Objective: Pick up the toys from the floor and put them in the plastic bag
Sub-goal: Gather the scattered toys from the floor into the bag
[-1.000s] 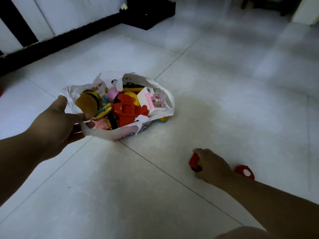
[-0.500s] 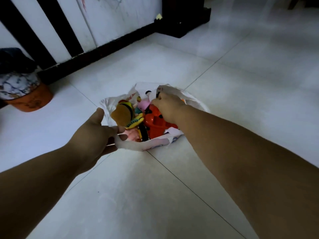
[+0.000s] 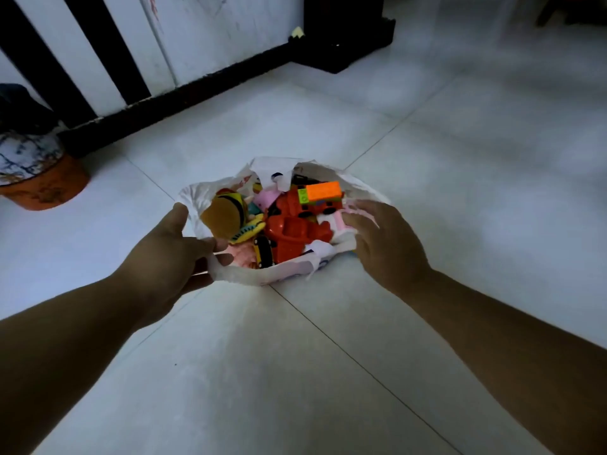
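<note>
A white plastic bag (image 3: 230, 274) lies open on the tiled floor, filled with several toys. On top sits a red toy vehicle with an orange block (image 3: 320, 195); below it a large red plastic toy (image 3: 292, 231), and to the left a round brown-and-yellow toy (image 3: 225, 213). My left hand (image 3: 167, 254) pinches the bag's near left rim. My right hand (image 3: 384, 241) hovers at the bag's right edge, fingers spread and holding nothing, its fingertips over a pink and white toy (image 3: 341, 223).
An orange bowl-like object with a marbled top (image 3: 36, 172) stands on the floor at the far left. A black skirting and dark bars (image 3: 184, 93) run along the white wall behind. A black base (image 3: 345, 41) sits at the back.
My right hand picked a red toy off the floor, carried it left into the bag, released it and drew back to the bag's right edge. The view shifted left.
</note>
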A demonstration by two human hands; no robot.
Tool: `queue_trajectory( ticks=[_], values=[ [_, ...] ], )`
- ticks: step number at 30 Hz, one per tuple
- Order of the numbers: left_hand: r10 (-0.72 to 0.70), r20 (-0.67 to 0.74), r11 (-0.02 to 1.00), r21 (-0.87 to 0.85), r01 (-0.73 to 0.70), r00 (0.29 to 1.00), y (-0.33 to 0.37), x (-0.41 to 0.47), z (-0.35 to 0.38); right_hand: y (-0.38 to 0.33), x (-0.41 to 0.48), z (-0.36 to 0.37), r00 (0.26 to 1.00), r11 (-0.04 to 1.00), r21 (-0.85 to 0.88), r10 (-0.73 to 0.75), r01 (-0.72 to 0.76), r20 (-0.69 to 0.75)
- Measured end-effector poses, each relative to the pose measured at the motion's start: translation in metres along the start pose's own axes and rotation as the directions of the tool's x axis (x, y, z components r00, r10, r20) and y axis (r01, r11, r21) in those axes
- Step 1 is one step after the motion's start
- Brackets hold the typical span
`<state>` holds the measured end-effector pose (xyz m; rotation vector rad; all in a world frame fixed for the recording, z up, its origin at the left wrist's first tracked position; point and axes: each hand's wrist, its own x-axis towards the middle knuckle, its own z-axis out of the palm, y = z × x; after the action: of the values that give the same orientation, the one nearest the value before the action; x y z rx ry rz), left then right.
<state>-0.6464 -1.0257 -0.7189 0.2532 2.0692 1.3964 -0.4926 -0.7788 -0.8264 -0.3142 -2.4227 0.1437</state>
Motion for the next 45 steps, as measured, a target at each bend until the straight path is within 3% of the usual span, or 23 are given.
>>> queue_trajectory(
  ticks=[2, 3, 4, 5, 7, 8, 10, 14, 16, 20, 23, 25, 28, 35, 37, 39, 41, 42, 43, 45],
  values=[
    [-0.012, -0.001, 1.000, -0.003, 0.012, 1.000, 0.003, 0.000, 0.005, 0.027, -0.068, -0.029, 0.986, 0.978, -0.128, 0.168, -0.166, 0.005],
    [-0.012, 0.000, 1.000, 0.007, 0.012, 1.000, 0.003, -0.001, 0.006, 0.038, -0.101, -0.046, 0.926, 0.918, -0.177, 0.371, -0.356, 0.062],
    [-0.010, 0.007, 1.000, 0.016, 0.010, 1.000, 0.003, -0.002, 0.006, 0.050, -0.135, -0.060, 0.789, 0.794, -0.261, 0.596, -0.549, 0.153],
    [-0.014, 0.007, 1.000, 0.021, 0.014, 1.000, 0.002, -0.004, 0.004, 0.058, -0.169, -0.072, 0.577, 0.628, -0.402, 0.776, -0.666, 0.256],
    [-0.017, 0.007, 1.000, 0.015, 0.017, 1.000, 0.001, -0.008, 0.003, 0.067, -0.230, -0.094, 0.183, 0.395, -0.644, 0.910, -0.655, 0.372],
    [-0.012, 0.011, 1.000, 0.013, 0.012, 1.000, 0.000, -0.009, 0.003, 0.068, -0.253, -0.102, 0.052, 0.339, -0.673, 0.911, -0.658, 0.408],
    [0.008, 0.013, 1.000, 0.005, -0.008, 1.000, -0.001, -0.010, 0.002, 0.068, -0.277, -0.104, -0.033, 0.279, -0.598, 0.889, -0.751, 0.456],
    [-0.002, -0.003, 1.000, -0.015, 0.001, 1.000, -0.004, -0.011, 0.002, 0.057, -0.262, -0.091, -0.005, 0.297, -0.480, 0.846, -0.825, 0.532],
    [-0.015, -0.021, 1.000, -0.028, 0.014, 1.000, -0.003, -0.015, 0.005, 0.044, -0.222, -0.082, 0.134, 0.377, -0.339, 0.815, -0.862, 0.564],
    [-0.030, -0.025, 0.998, -0.055, 0.029, 0.999, 0.001, -0.019, 0.008, -0.003, -0.108, -0.064, 0.462, 0.475, 0.114, 0.727, -0.872, 0.508],
    [-0.035, -0.027, 0.999, -0.017, 0.035, 0.999, 0.001, -0.015, 0.006, -0.035, -0.029, -0.046, 0.604, 0.543, 0.299, 0.563, -0.785, 0.564],
    [-0.028, -0.032, 1.000, -0.005, 0.028, 0.999, 0.002, -0.015, 0.006, -0.051, 0.012, -0.031, 0.662, 0.562, 0.381, 0.466, -0.734, 0.587],
    [-0.023, -0.029, 1.000, -0.021, 0.022, 0.999, 0.005, -0.016, 0.007, -0.068, 0.055, -0.003, 0.684, 0.597, 0.396, 0.391, -0.698, 0.616],
    [-0.037, -0.039, 0.997, -0.065, 0.034, 0.999, 0.012, -0.015, 0.009, -0.088, 0.100, 0.034, 0.629, 0.576, 0.413, 0.239, -0.706, 0.740],
    [-0.037, -0.041, 0.997, -0.070, 0.034, 0.998, 0.013, -0.015, 0.008, -0.085, 0.097, 0.033, 0.668, 0.620, 0.424, 0.227, -0.660, 0.709],
    [-0.046, -0.044, 0.995, -0.087, 0.042, 0.998, 0.013, -0.012, 0.007, -0.076, 0.090, 0.023, 0.790, 0.769, 0.376, 0.259, -0.517, 0.555],
    [-0.052, -0.043, 0.994, -0.099, 0.047, 0.998, 0.013, -0.009, 0.005, -0.062, 0.082, 0.005, 0.923, 0.930, 0.143, 0.300, -0.340, 0.243],
    [-0.055, -0.041, 0.993, -0.109, 0.051, 0.998, 0.013, -0.009, 0.004, -0.051, 0.078, -0.004, 0.935, 0.944, -0.018, 0.329, -0.329, 0.130],
    [-0.059, -0.039, 0.991, -0.123, 0.053, 0.998, 0.013, -0.008, 0.003, -0.039, 0.074, -0.012, 0.903, 0.904, -0.158, 0.416, -0.397, 0.111],
    [-0.062, -0.040, 0.987, -0.153, 0.056, 0.997, 0.014, -0.006, 0.002, -0.009, 0.071, -0.021, 0.694, 0.742, -0.346, 0.665, -0.574, 0.275]
  ],
)
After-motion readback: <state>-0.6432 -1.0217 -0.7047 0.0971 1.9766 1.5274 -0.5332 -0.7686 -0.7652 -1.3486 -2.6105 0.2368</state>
